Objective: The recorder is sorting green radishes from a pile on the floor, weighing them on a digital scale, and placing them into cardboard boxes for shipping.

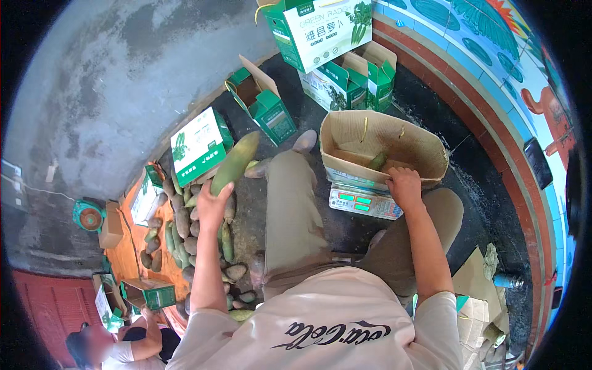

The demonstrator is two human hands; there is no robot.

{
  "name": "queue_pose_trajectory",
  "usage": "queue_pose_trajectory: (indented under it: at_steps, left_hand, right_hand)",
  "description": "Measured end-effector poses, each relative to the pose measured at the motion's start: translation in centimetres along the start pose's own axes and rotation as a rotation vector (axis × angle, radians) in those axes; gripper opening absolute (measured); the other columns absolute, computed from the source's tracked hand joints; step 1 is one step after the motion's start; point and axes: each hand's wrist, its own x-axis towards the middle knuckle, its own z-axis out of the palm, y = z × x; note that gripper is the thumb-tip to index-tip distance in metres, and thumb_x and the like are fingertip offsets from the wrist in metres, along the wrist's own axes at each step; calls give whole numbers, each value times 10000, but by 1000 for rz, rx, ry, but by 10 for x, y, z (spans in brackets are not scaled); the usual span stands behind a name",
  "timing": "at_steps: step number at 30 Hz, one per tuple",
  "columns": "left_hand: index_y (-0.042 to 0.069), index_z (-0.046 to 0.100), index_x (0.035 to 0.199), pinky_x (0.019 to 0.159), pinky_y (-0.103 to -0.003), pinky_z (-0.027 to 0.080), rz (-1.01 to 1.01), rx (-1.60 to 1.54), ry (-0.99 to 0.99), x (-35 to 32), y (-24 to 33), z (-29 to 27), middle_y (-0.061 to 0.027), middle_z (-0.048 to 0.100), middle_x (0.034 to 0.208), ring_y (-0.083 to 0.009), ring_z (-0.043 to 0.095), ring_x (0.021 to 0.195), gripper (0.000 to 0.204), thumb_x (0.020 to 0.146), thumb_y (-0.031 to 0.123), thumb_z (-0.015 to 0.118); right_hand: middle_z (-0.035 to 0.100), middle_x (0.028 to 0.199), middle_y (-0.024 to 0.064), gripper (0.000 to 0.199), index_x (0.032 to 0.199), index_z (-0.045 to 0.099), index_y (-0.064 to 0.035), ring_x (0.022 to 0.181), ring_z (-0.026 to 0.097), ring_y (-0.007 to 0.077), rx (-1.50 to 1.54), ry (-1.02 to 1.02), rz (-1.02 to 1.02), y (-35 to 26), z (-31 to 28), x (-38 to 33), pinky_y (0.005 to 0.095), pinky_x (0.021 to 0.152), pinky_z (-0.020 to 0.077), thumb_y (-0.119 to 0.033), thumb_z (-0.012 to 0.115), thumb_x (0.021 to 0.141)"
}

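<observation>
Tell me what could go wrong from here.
The left hand grips the long green radish near one end, so it might slip or swing down.

The right hand is on the rim of the open box, which appears to rest on the scale; pressure there could skew the reading or tip the box.

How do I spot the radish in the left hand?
Look for the pile of radishes on the left. Over its right side, the person's left hand grips a thick green radish slanting upward. It is held up, while its neighbours lie in the pile.
</observation>
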Motion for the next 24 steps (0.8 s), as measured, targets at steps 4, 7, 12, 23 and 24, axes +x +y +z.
queue_pose_trajectory:
  at_steps: [4,7,12,23,24]
  left_hand:
    - [-9,582,987,751,-363,457,170,52,-121,22,66,30,-189,623,925,-289,607,854,440,695,291,719]
    - [0,571,972,774,-393,457,378,119,-215,32,91,72,-186,603,960,-330,584,894,486,676,357,719]
    - [18,537,1066,830,-405,447,429,100,-420,27,136,135,-191,571,1043,-343,549,979,558,695,407,685]
    - [53,545,1121,899,-396,400,564,-58,-66,18,87,122,-176,564,1089,-337,510,1035,386,765,173,632]
    - [52,548,1115,903,-389,402,510,-24,-34,15,70,106,-169,565,1095,-337,510,1041,368,769,150,624]
  right_hand:
    - [585,771,69,155,792,576,-113,777,567,256,29,19,-11,-1,-1,1,398,676,411,-197,659,692]
    - [587,773,67,150,789,579,-114,776,568,255,30,18,-5,1,0,1,397,678,413,-191,659,689]
    - [585,753,69,144,783,581,-108,755,570,258,30,47,-26,-1,-1,2,399,671,418,-178,657,682]
    - [573,743,87,178,776,559,-91,735,563,277,32,30,-32,4,2,0,404,654,423,-186,671,674]
    - [573,743,87,178,776,559,-91,735,563,277,32,28,-37,3,2,1,404,654,423,-186,671,674]
